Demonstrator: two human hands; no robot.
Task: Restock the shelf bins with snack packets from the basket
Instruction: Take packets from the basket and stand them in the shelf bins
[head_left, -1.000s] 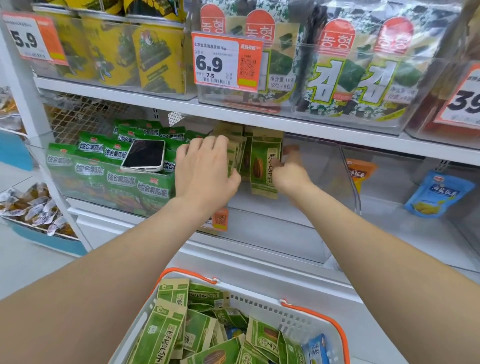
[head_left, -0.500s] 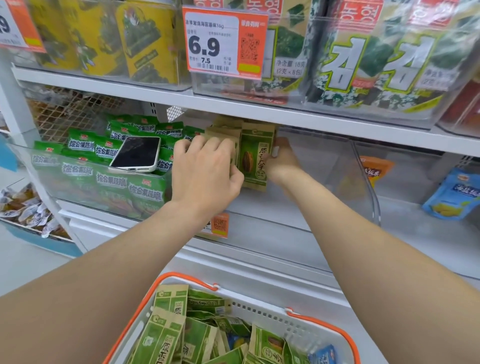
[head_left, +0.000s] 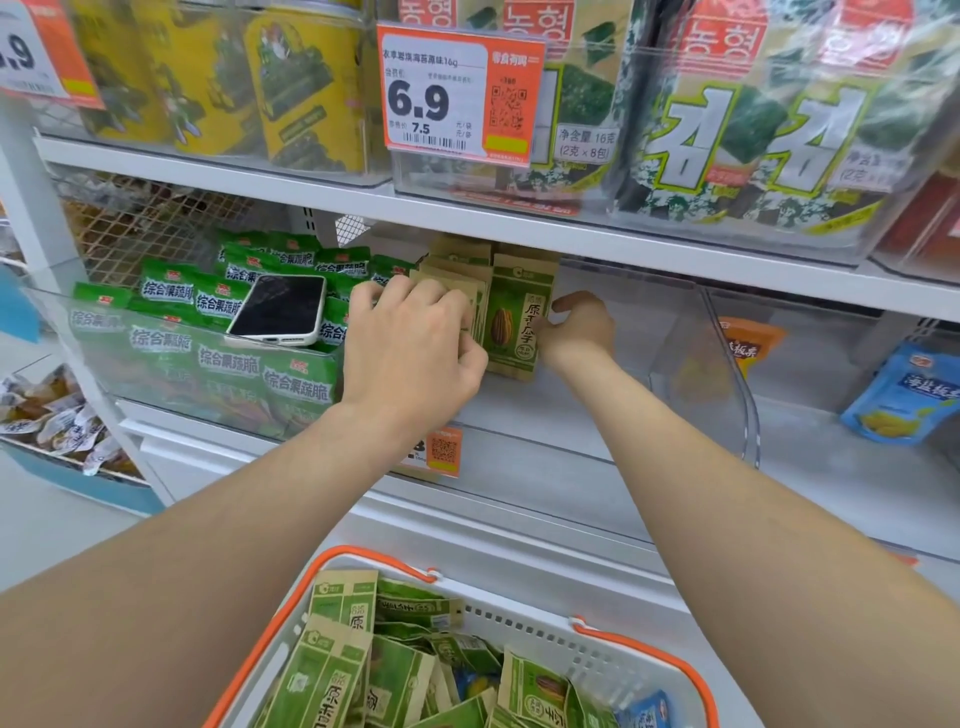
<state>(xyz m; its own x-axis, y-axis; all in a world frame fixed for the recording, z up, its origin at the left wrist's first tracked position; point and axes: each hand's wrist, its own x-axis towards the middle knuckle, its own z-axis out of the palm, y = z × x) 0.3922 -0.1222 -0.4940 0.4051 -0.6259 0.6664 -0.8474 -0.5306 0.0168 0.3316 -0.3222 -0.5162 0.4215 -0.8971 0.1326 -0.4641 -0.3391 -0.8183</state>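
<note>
A row of green-and-tan sunflower seed packets stands upright at the left end of a clear shelf bin. My left hand grips the left side of the row, fingers curled over the packet tops. My right hand holds the right edge of the front packet, thumb up beside it. Below, a white basket with orange handles holds several more of the same packets.
A phone lies on green snack bags in the bin to the left. Orange and blue bags sit in bins on the right. Seaweed packs and a 6.9 price tag fill the shelf above.
Both hands have closed in on the packets, pressing the row together and squaring the front packet upright. The view has moved closer to the shelf.
</note>
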